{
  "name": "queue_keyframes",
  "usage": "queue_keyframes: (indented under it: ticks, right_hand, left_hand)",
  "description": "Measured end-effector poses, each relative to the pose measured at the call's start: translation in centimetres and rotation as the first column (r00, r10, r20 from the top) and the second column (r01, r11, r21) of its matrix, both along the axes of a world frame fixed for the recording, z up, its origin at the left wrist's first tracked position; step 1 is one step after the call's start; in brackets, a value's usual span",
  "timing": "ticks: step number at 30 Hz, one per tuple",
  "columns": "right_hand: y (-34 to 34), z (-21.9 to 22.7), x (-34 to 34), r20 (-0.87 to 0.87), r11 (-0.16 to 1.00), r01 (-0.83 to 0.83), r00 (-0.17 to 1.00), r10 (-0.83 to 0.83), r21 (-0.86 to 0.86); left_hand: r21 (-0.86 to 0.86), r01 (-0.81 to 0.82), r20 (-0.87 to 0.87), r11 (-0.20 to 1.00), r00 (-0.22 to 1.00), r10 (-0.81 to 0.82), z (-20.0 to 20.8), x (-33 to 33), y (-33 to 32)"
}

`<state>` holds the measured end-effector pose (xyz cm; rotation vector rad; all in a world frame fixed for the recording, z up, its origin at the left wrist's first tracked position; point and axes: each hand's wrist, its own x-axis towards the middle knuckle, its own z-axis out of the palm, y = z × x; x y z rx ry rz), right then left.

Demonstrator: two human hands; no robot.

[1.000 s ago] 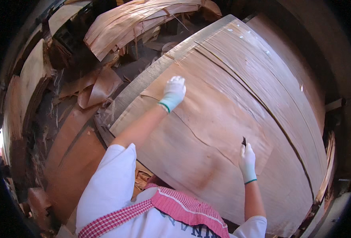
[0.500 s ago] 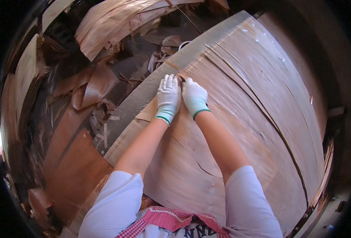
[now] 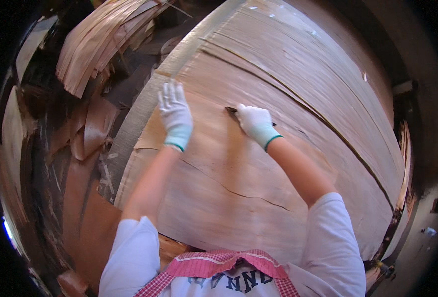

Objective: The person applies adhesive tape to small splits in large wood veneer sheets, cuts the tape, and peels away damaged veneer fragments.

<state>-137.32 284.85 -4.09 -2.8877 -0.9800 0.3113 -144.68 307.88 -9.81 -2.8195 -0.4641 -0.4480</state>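
Note:
Thin brown wood veneer sheets (image 3: 258,163) spread over the broad work surface in front of me. My left hand (image 3: 175,115), in a white glove with a green cuff, lies flat near the sheets' left edge, fingers stretched out. Gloved alike, my right hand (image 3: 254,121) is closed around a dark, narrow tool that looks like a utility knife (image 3: 231,109). Its tip points left, and its rear end shows behind the hand. Whether the tip touches the veneer I cannot tell. A thin crack (image 3: 233,192) runs across the veneer between my forearms.
A grey strip (image 3: 129,126) borders the veneer on the left. Beyond it lie torn veneer scraps (image 3: 100,123) and a fanned bundle of veneer (image 3: 97,42). A long dark split (image 3: 323,119) crosses the sheets on the right. Broken wood strips (image 3: 401,183) stick up at the right edge.
My hands, close together before at the veneer's left edge, are now apart. The right has moved right with the dark tool, and the left remains flat near the edge. The view has shifted.

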Motion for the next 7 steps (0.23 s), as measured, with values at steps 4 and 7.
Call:
queue_keyframes:
  ticks: [4,7]
  right_hand:
    - [-1.1,-1.2,0.0,0.088,0.995,-0.038,0.996,0.03,0.089]
    - [-5.9,-2.0,-1.5,-0.016,0.999,0.054,0.998,-0.054,0.0]
  left_hand:
    - [-0.433,0.231,-0.086,0.871,0.952,-0.295,-1.1,-1.3,-10.0]
    - [-0.255,0.239,-0.073,0.937,0.961,-0.265,-2.7,-1.7,-9.3]
